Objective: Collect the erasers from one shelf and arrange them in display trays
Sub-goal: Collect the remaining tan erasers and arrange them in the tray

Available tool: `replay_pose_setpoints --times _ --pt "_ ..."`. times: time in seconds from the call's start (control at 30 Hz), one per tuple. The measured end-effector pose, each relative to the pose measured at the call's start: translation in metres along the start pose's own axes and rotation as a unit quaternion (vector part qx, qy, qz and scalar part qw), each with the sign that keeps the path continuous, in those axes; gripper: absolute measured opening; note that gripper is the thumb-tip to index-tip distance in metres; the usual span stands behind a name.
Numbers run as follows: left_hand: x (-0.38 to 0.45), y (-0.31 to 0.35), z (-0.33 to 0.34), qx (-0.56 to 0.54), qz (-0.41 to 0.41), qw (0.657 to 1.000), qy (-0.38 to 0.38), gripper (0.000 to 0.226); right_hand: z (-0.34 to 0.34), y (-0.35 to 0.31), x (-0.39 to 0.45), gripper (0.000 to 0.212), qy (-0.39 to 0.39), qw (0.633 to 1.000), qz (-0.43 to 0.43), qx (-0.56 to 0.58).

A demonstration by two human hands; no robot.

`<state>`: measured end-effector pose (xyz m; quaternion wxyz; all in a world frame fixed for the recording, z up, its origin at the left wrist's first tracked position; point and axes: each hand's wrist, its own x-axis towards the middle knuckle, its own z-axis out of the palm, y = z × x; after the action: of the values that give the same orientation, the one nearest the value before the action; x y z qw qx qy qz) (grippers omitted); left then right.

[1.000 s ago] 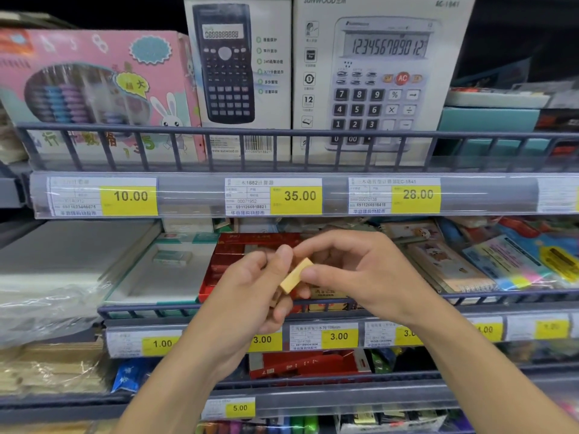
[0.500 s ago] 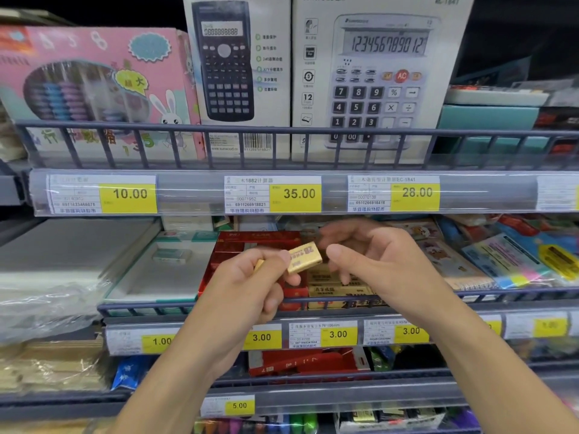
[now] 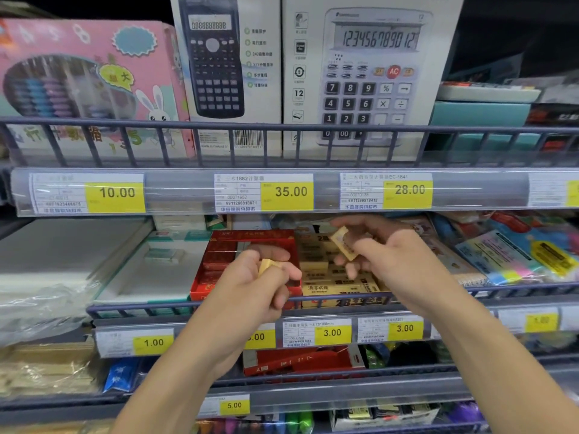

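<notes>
Centre frame: right hand [image 3: 385,261] pinches a tilted eraser [image 3: 344,245] (long axis steep) directly above the yellow tray [image 3: 341,288]; left hand [image 3: 257,286] grips another eraser [image 3: 266,266].

Occlusions and unreadables, head view

Left hand [image 3: 250,286] covers most of its eraser [image 3: 266,266] and the first digit of a price tag [image 3: 260,336]. Right-hand eraser [image 3: 344,245] print motion-blurred. Calculator box [image 3: 369,73] top cropped. Far-right tag [image 3: 542,321] unreadable.

I see my left hand [image 3: 250,286] and right hand [image 3: 391,264] bare. Both forearms are uncovered. No sleeves, rings or watch show.
</notes>
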<state>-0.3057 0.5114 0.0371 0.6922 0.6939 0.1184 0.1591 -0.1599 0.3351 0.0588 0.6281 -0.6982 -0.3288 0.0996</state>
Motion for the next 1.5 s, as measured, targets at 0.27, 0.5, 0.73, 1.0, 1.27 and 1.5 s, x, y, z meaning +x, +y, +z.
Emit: replay_pose_setpoints --times 0.27,0.5,0.73,1.0,1.27,1.5 --pt "0.003 0.004 -0.005 -0.001 0.051 0.999 -0.009 0.011 -0.026 0.006 0.032 0.013 -0.031 0.934 0.05 -0.352" --pt "0.006 0.002 -0.005 0.009 0.073 0.997 0.004 0.02 -0.018 0.017 0.049 0.034 -0.079 0.87 0.023 -0.486" --pt "0.007 0.002 -0.008 0.013 0.089 0.996 0.014 0.022 -0.019 0.024 0.057 0.032 -0.104 0.824 0.011 -0.557" --pt "0.003 0.005 -0.009 0.029 0.079 0.996 0.024 0.015 -0.013 0.028 0.062 0.011 -0.074 0.849 -0.021 -0.522" --pt "-0.001 0.007 -0.004 -0.018 0.068 0.997 0.026 0.02 -0.016 0.013 0.044 0.021 -0.051 0.878 -0.018 -0.475" --pt "-0.001 0.008 0.0 -0.062 0.096 0.991 0.071 0.031 0.01 -0.019 -0.025 0.023 -0.073 0.979 -0.12 -0.148"
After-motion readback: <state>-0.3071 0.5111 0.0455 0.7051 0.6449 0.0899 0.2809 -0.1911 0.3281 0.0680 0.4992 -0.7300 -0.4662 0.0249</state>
